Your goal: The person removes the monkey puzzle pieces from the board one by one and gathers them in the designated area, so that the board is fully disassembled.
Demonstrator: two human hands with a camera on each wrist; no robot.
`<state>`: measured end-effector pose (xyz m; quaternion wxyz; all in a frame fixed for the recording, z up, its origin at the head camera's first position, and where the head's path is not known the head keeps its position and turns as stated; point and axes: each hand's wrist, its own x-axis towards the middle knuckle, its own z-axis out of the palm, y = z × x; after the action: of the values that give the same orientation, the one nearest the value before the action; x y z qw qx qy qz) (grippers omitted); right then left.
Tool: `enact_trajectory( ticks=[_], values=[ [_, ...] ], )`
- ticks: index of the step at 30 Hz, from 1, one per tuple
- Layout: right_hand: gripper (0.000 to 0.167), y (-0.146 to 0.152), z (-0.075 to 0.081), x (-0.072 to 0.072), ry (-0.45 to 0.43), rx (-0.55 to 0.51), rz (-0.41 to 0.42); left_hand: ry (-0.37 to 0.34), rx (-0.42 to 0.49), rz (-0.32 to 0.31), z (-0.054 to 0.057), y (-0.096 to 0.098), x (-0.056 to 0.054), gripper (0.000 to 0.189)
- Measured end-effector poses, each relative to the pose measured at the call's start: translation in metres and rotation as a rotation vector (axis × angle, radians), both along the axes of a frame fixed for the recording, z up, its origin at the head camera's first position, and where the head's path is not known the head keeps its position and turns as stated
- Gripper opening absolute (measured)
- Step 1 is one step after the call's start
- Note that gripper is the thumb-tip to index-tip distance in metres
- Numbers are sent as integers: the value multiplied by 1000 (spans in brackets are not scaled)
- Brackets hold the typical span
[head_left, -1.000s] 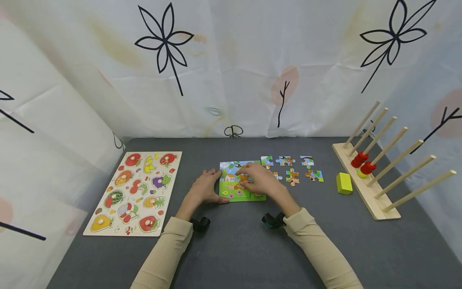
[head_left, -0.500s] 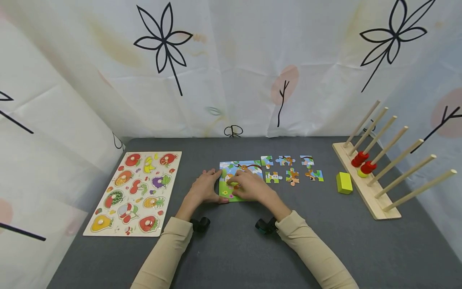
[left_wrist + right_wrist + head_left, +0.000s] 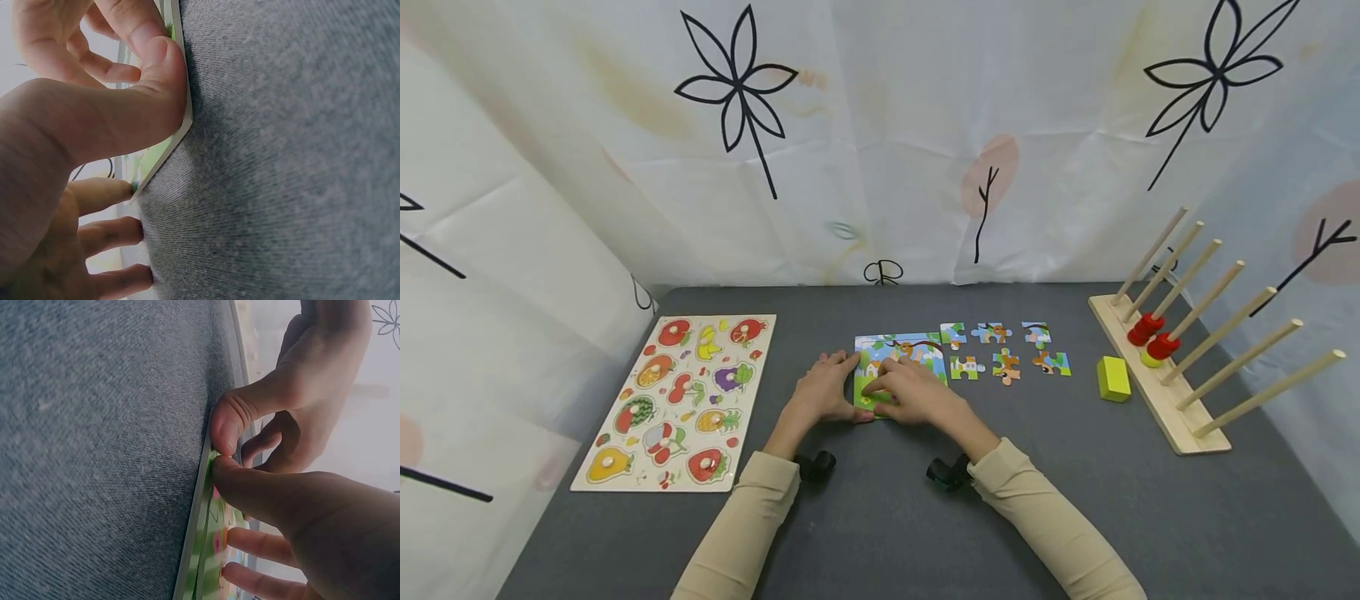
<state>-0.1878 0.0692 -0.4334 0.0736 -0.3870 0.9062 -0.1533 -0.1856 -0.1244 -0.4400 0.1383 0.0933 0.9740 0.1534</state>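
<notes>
A small picture jigsaw puzzle (image 3: 904, 343) with a green and blue scene lies flat on the table before me. My left hand (image 3: 826, 389) rests along its left edge, fingers spread out, the thumb at the lower left corner. My right hand (image 3: 916, 395) lies over the lower part of the jigsaw. In the right wrist view, its thumb touches the green board's edge (image 3: 203, 512) near the left thumb, and fairly straight fingertips press on the picture. The right hand covers part of the picture. Loose jigsaw pieces (image 3: 1006, 367) lie in two rows to the right.
A fruit knob-puzzle board (image 3: 679, 400) lies on the left. On the right, a wooden peg rack (image 3: 1157, 375) carries red beads (image 3: 1145, 330) and others on two pegs; a yellow block (image 3: 1113, 379) stands beside it. A patterned cloth (image 3: 880, 142) hangs behind the grey table.
My right hand has moved left and slightly toward me across the jigsaw, uncovering its upper right part and a loose piece beside it. The left hand has stayed in place.
</notes>
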Motion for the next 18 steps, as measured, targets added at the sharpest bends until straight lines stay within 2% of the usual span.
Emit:
enact_trajectory(
  ticks=[8,15,18],
  values=[
    [29,-2,-2,2,12,-3,3,1,-3,-17,1,-2,-1,107],
    [30,-2,-3,2,9,4,-5,24,-16,-86,2,-5,-3,106],
    [30,-2,-3,2,-2,3,-13,10,-17,-102,4,-5,-2,108]
  ],
)
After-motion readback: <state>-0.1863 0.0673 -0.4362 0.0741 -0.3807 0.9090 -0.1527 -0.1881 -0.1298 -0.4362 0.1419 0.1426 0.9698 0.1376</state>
